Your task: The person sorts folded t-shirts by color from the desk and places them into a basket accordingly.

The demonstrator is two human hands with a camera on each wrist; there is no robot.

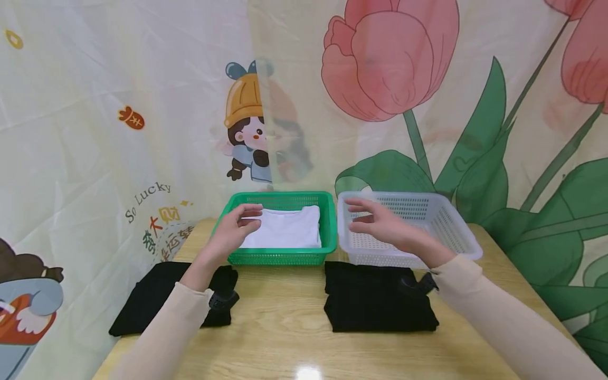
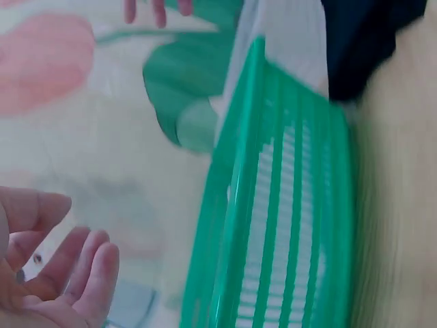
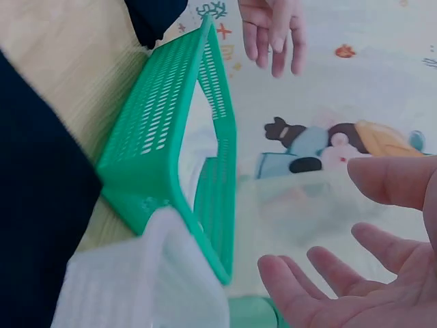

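Observation:
My left hand hovers over the left side of a green basket, its fingers loosely bent around nothing. In that basket lies a folded white cloth. Over the left part of a white basket hangs my right hand, fingers spread apart from the thumb and holding nothing. The right wrist view shows the right hand with thumb and fingers apart. In the left wrist view the left hand is clear of the green basket's rim.
Folded black cloth lies on the wooden table before the white basket. Another black cloth lies at the left, partly behind my left forearm. A printed curtain with tulips hangs behind the baskets, which stand side by side.

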